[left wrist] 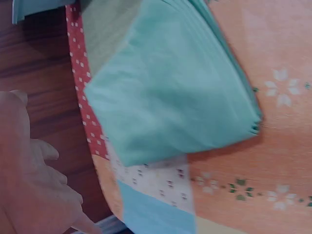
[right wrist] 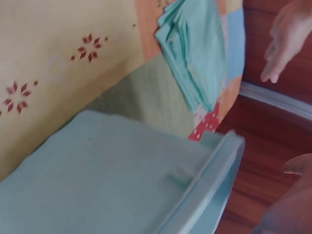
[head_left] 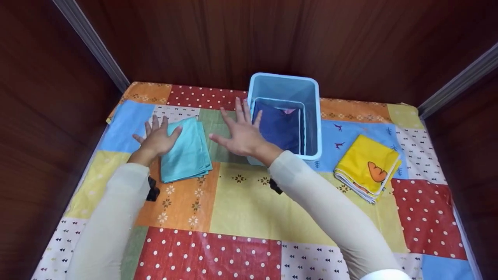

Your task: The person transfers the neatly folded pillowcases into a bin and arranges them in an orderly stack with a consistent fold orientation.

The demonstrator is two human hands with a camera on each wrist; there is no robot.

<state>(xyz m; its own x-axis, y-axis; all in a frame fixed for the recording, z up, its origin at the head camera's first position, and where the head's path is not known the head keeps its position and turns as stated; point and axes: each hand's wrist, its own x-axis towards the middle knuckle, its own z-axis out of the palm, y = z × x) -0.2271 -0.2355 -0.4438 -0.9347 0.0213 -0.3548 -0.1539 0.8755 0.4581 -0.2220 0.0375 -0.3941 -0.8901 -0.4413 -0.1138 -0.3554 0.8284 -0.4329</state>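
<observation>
A folded teal cloth (head_left: pixel 184 151) lies on the patchwork cover at the left, its layered edges showing in the left wrist view. My left hand (head_left: pixel 157 140) hovers at the cloth's left side, fingers spread and holding nothing. Toward the middle, my right hand (head_left: pixel 243 136) is also spread and empty; it overlaps the left rim of a light blue bin (head_left: pixel 317 116) in the head view. Inside that bin is a dark navy folded cloth (head_left: pixel 280 128), partly hidden by the right hand. The right wrist view shows the bin's outer wall (right wrist: pixel 107 170) close below the hand.
A folded yellow cloth (head_left: pixel 367 163) with a bread print and white edging lies right of the bin. The patchwork cover (head_left: pixel 249 198) spreads over the table. Dark wooden panels (head_left: pixel 194 42) stand behind it and on both sides, with grey metal strips (head_left: pixel 103 44) at the corners.
</observation>
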